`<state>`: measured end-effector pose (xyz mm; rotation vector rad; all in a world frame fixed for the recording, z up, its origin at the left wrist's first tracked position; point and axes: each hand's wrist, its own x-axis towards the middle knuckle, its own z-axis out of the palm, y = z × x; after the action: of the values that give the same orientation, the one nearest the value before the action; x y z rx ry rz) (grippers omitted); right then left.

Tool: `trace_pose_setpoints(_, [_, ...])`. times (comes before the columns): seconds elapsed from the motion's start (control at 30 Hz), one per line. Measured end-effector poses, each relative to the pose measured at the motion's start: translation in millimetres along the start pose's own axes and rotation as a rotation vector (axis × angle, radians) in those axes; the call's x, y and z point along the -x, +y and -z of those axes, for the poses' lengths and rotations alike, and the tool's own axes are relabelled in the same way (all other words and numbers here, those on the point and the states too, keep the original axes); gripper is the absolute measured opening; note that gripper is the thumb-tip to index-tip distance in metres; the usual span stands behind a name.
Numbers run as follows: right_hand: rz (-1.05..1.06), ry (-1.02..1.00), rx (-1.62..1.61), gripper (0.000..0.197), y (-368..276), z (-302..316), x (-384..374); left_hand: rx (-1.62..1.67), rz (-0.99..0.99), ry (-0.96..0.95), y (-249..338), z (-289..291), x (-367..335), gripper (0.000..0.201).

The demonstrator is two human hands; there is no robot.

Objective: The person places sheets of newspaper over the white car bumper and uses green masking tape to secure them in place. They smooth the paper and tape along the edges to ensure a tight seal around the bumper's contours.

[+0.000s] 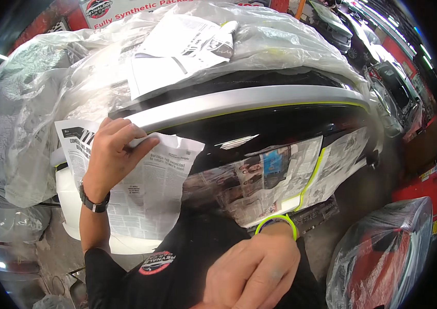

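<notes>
My left hand [118, 149], a watch on its wrist, pinches the top edge of a newspaper sheet [164, 180] between thumb and fingers. The sheet hangs down in front of a black car, just below the left end of its silver roof rail [249, 99]. Yellow-green masking tape [280, 107] runs along the rail's lower edge. My right hand [252, 268] is raised close in front of my chest, its fingers curled and pressed together. What they hold, if anything, is hidden. A yellow-green ring, apparently a tape roll [295, 226], sits around the right wrist.
More newspaper [249, 180] covers the car's side, with a yellow-green tape strip [313, 177] across it. Clear plastic sheeting [280, 44] drapes the roof, with loose newspaper [177, 41] on top. A plastic-wrapped red part [378, 262] stands at the lower right. Other cars [393, 87] stand beyond.
</notes>
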<state>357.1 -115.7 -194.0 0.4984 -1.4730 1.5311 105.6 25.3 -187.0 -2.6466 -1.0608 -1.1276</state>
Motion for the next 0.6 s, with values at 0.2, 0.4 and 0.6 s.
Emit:
trace_pose_setpoints(0.2, [-0.109,0.819,1.381,0.029,21,51,17,-0.039,-0.03,-0.005,8,8,0,0.023])
trace_pose_setpoints(0.4, [-0.354,0.919,0.865,0.021,59,81,24,-0.06,-0.065,-0.003,10,2,0,0.024])
trace_pose_setpoints(0.6, [-0.391,0.923,0.818,0.006,63,92,25,-0.039,-0.075,0.011,5,-1,4,0.026])
